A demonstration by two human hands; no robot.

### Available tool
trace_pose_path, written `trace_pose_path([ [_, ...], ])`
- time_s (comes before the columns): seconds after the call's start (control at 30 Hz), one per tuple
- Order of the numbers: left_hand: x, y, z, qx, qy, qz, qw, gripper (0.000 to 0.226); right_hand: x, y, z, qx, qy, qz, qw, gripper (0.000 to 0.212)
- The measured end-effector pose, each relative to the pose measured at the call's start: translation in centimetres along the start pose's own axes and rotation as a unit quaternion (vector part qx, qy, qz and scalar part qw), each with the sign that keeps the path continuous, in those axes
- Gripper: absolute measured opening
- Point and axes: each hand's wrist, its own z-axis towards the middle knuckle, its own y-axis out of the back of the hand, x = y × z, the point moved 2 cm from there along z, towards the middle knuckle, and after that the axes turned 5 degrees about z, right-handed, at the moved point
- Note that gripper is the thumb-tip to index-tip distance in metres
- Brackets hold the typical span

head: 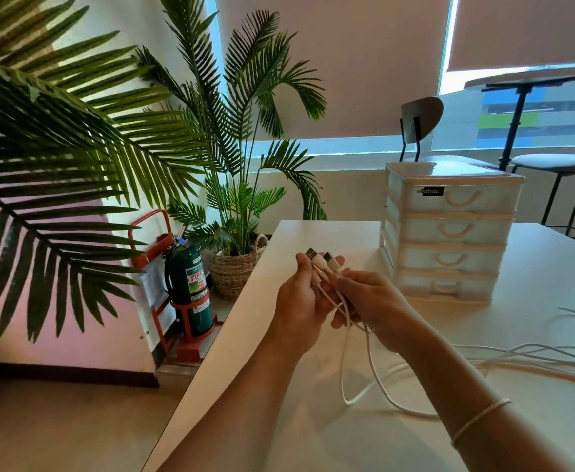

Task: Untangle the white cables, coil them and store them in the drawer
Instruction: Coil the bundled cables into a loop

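Your white table (313, 437) fills the near right, with a palm (75, 148) to its left, a four-drawer unit (449, 233) standing at the far side with every drawer closed, and a green extinguisher (189, 287) on the floor beyond the table's left edge. The cables (534, 359) trail across the table from the right up into your hands. Your left hand (301, 298) curls around two plug ends (320, 260) that stick up past its fingers, and your right hand (374, 301) pinches the same cords just below.
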Motion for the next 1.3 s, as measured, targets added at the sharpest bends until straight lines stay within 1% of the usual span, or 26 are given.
trace_pose_path([
  [0.13, 0.0, -0.6, -0.2, 0.016, 0.009, -0.026, 1.000, 0.045, -0.1, -0.3, -0.1, 0.023, -0.009, -0.025, 0.999, 0.032],
  [0.27, 0.0, -0.4, 0.0, 0.008, -0.003, -0.059, 0.998, 0.036, -0.1, -0.6, -0.1, 0.024, -0.001, -0.052, 0.998, 0.030],
  [0.4, -0.2, -0.2, 0.0, -0.007, -0.005, -0.063, 0.998, 0.025, -0.1, -0.8, -0.1, 0.019, 0.010, -0.052, 0.998, 0.027],
  [0.53, -0.1, -0.2, 0.0, -0.035, -0.020, -0.049, 0.998, 0.027, -0.3, -1.1, 0.0, -0.013, 0.025, -0.045, 0.999, 0.027],
  [0.67, -0.1, 0.1, 0.1, -0.059, -0.028, -0.031, 0.997, 0.029, -0.3, -1.2, 0.1, -0.018, 0.018, -0.021, 0.999, 0.030],
  [0.8, -0.2, 0.1, 0.1, -0.075, -0.039, 0.026, 0.996, 0.028, -0.4, -0.9, 0.1, -0.035, 0.039, -0.093, 0.994, 0.025],
  [0.93, 0.0, -0.2, 0.0, -0.045, -0.040, 0.056, 0.997, 0.022, 0.0, -0.5, -0.1, -0.050, 0.057, -0.110, 0.991, 0.018],
  [1.03, 0.1, -0.4, -0.1, -0.017, -0.030, 0.049, 0.998, 0.018, 0.2, 0.0, 0.0, -0.041, 0.060, -0.113, 0.991, 0.012],
  [1.13, 0.1, -0.4, 0.0, -0.004, -0.043, 0.064, 0.997, 0.015, 0.1, 0.0, 0.2, -0.034, 0.054, -0.115, 0.991, 0.009],
  [1.23, -0.6, -0.4, 0.0, -0.019, -0.048, 0.065, 0.997, 0.025, 0.0, 0.0, 0.3, -0.006, 0.026, -0.088, 0.996, 0.006],
  [1.3, -1.3, -0.1, 0.1, -0.045, -0.052, 0.035, 0.997, 0.028, 0.0, 0.2, 0.1, 0.044, -0.014, -0.096, 0.994, 0.008],
])
